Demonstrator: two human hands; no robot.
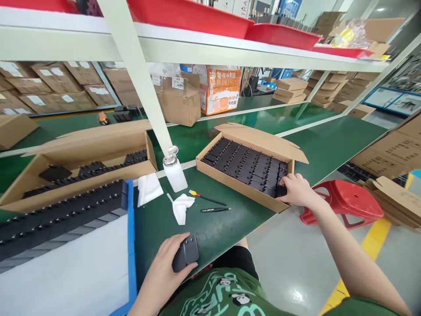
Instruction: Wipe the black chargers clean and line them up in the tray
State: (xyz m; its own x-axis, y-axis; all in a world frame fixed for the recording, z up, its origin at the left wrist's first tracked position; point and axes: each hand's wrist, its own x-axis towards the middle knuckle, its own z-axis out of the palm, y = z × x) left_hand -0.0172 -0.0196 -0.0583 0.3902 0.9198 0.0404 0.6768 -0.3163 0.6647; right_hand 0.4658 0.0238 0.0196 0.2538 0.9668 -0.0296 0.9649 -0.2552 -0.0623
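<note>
My left hand [168, 261] is closed around a small black rectangular device [186, 253] with rounded corners and small metal dots at one end, close to the bench's front edge. To the right, my right hand [297, 190] reaches into the near right corner of an open cardboard box [241, 188]. Its curled fingers grip a black device [281, 190] there, mostly hidden by the hand. Rows of similar black devices [241, 164] with shiny metal pins fill this box. Between the hands lie black tweezers [215, 210], a short cable [207, 198] with a yellow-and-red end and a crumpled white cloth [182, 208].
A white dispenser bottle [175, 174] with its lid up stands by the shelf post. At left are a partly filled cardboard box [82, 175] and a blue-edged tray [130, 245] with black devices. A red stool [351, 202] stands at right; a shelf [230, 50] crosses overhead.
</note>
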